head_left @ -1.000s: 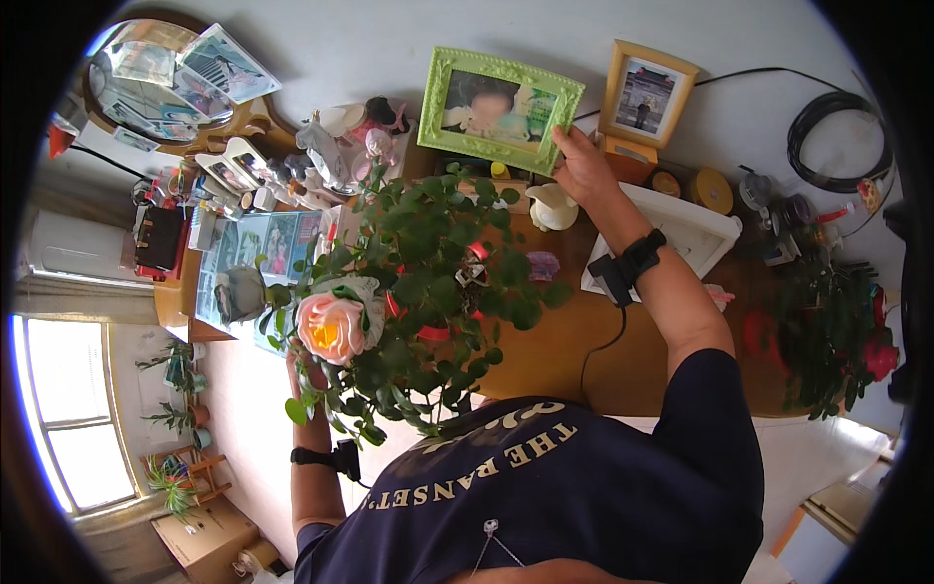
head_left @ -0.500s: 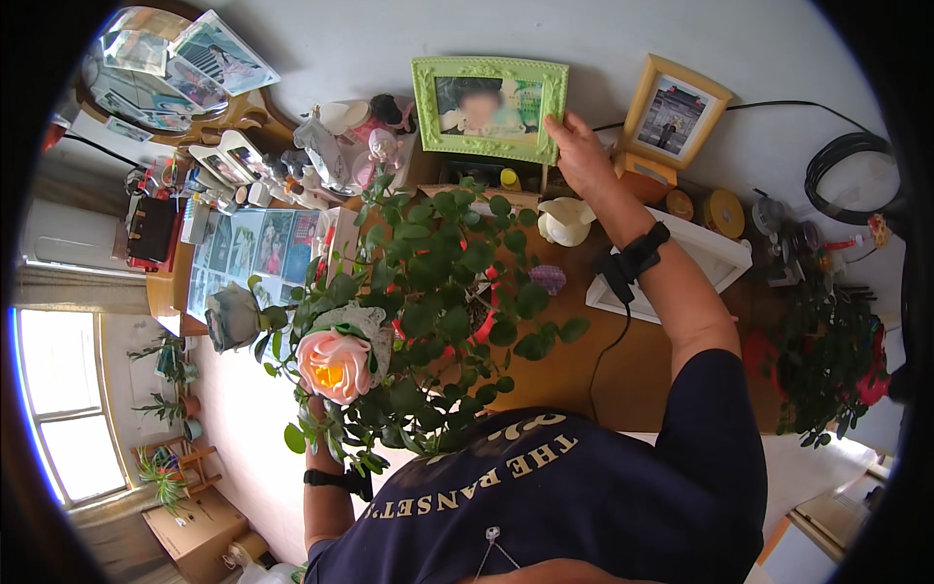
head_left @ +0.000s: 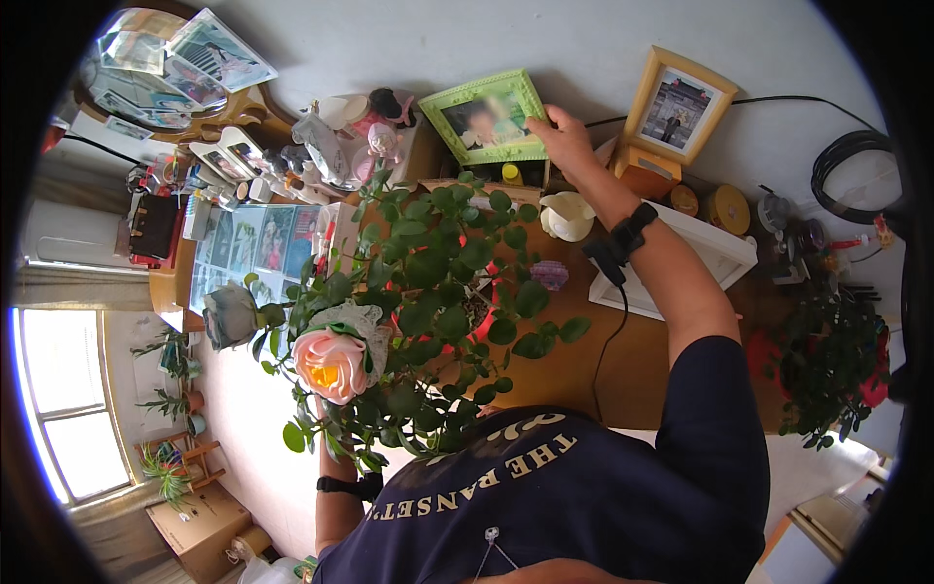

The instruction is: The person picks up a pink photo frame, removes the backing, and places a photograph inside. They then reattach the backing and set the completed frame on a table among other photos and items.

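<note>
"Green frame (head_left: 474, 86) at twelve o'clock?"
"Semi-glossy, embossed, plastic-looking. The tan frame (head_left: 643, 94) between one and two looks like smooth wood."
"Peach flower (head_left: 334, 368) at eight?"
"Matt, cloth-like petals. Shirt (head_left: 564, 487) at six: matt cloth."

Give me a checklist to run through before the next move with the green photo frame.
1. Right hand on the green photo frame: ok, gripping its right edge.
2. Green photo frame level: not ok, its top edge slants in view.
3. Left hand's hold: cannot tell, leaves cover it.
4. Light-wood frame apart from the right hand: ok, gap visible.
5. Cream jug clear of the right forearm: cannot tell, they look close.
</note>
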